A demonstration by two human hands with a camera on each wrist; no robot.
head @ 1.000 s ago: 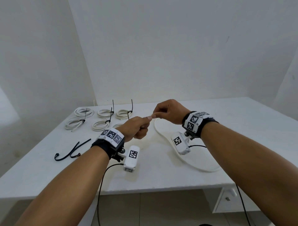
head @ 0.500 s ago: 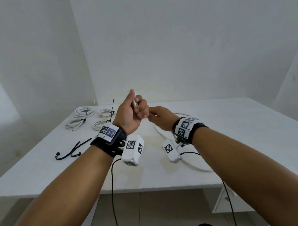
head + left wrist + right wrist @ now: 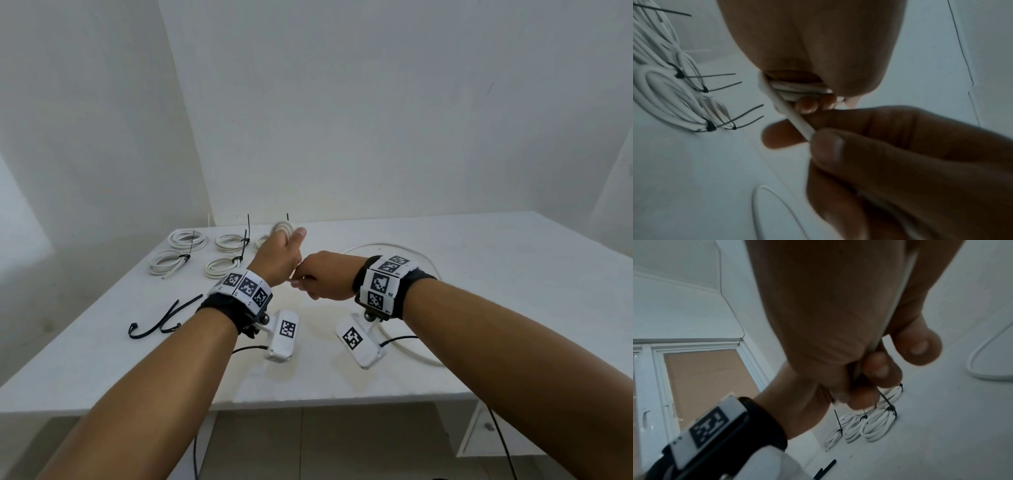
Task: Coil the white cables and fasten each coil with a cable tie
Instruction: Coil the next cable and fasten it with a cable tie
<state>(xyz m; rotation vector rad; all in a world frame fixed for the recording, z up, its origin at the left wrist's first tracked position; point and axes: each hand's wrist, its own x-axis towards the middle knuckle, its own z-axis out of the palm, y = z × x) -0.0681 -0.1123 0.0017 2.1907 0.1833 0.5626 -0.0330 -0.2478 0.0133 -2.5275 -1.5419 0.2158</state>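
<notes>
A white cable (image 3: 282,226) is wound in small turns round the fingers of my left hand (image 3: 279,255), which is raised above the table with its thumb up. In the left wrist view the turns (image 3: 797,90) lie across those fingers, and one straight stretch (image 3: 795,118) runs down to my right hand (image 3: 890,154). My right hand (image 3: 322,281) sits just right of and below the left and pinches the cable between thumb and fingers. The cable (image 3: 900,301) runs on through the right palm. Its loose remainder (image 3: 387,246) lies in a wide loop on the table.
Several tied white coils (image 3: 188,240) with black cable ties lie at the table's back left. Spare black cable ties (image 3: 161,318) lie at the left, nearer me. The white table (image 3: 496,281) meets white walls at the back and left; its front edge is near me.
My left hand turned and moved forward with more cable wound on its fingers. My right hand moved from beside the left hand to just below its wrist, still pinching the cable.
</notes>
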